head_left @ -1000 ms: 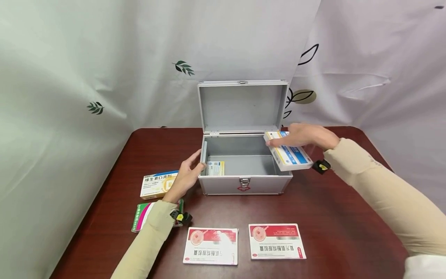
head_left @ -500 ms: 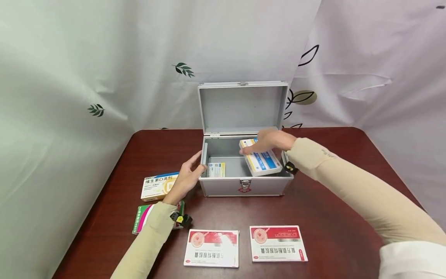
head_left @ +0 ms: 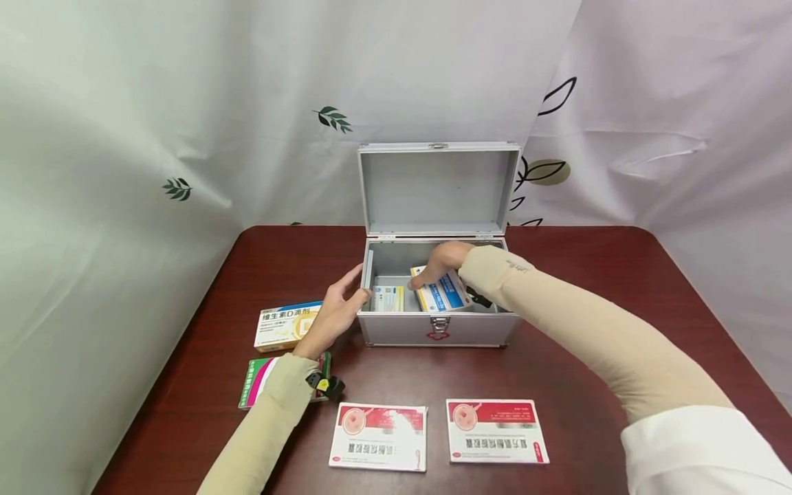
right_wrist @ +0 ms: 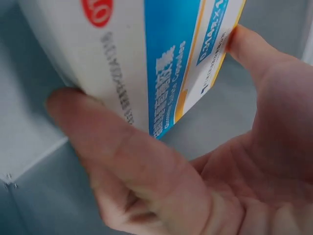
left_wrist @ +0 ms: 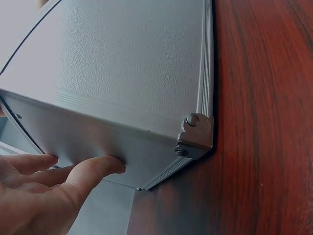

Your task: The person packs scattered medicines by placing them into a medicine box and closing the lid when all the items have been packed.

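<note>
A silver metal case (head_left: pixel 396 331) stands on the table with its lid (head_left: pixel 441 189) raised. My right hand (head_left: pixel 441 260) reaches into it, gripping a white, blue and yellow medicine box (head_left: pixel 444 294) between thumb and fingers along opposite edges. In the right wrist view this capsule box (right_wrist: pixel 164 58) is tilted, with grey inner walls around it. A small white and yellow box (head_left: pixel 388 299) lies inside at the left. My left hand (head_left: pixel 337 309) presses its thumb and fingertips against the case's outer left side, as the left wrist view shows (left_wrist: pixel 46 188).
By the left forearm lie a vitamin D drops box (head_left: pixel 278 327) and a green and pink box (head_left: pixel 252 385), partly covered by the arm. Two red and white medicine boxes (head_left: pixel 379 438), (head_left: pixel 497 432) lie in front of the case. A pale curtain (head_left: pixel 247 103) hangs behind the table.
My right hand has carried the capsule box leftward from the case's right rim and lowered it into the case. The left hand stays against the case's side.
</note>
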Available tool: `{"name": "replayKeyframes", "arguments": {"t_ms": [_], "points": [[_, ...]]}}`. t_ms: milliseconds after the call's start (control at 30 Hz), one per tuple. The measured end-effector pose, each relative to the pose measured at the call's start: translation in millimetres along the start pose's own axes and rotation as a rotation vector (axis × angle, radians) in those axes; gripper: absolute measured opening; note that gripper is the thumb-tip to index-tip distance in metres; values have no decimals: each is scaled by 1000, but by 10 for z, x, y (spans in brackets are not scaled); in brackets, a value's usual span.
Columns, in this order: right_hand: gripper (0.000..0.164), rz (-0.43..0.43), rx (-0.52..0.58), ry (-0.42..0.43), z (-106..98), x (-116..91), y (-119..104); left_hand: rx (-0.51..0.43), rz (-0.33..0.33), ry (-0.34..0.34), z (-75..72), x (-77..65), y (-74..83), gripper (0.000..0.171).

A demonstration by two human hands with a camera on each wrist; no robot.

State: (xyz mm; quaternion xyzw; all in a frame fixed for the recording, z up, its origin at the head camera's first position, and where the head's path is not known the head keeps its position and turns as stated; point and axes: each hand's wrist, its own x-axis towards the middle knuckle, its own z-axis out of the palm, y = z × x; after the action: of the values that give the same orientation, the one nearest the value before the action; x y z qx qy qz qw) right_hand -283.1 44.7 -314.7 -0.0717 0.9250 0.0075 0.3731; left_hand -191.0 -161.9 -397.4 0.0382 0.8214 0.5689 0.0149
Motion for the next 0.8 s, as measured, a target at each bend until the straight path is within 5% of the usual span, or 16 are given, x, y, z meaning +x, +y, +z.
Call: {"name": "replayKeyframes", "arguments": {"t_ms": [633, 800], "points": [[92, -46, -20, -71, 127, 219, -103, -18, 14, 8, -4, 1, 5, 58], [87, -45, 75, -63, 175, 216, -115, -28, 3, 10, 1, -4, 1, 57]]}}
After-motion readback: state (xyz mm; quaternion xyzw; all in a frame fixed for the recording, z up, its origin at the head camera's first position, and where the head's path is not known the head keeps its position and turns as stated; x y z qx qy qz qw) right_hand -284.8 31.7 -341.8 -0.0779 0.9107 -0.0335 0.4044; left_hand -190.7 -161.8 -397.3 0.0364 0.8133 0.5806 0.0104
